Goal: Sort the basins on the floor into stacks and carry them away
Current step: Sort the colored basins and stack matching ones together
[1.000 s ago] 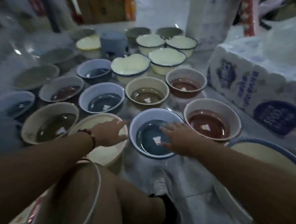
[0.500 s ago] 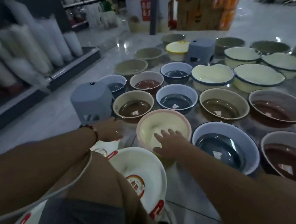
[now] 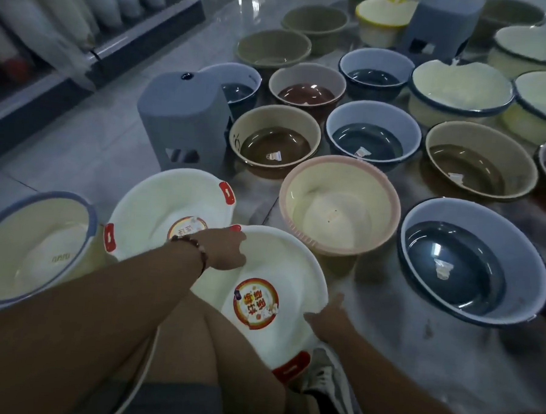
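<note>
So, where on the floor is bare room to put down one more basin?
Bare tile lies left of the grey stool, up to the shelf base. A smaller patch sits between the pink basin and the blue basin. Farther back, basins are crowded.

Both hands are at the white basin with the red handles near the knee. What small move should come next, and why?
Probably lift this white basin and nest it into the matching white basin beside it: the left hand and right hand already meet its opposite rims.
</note>
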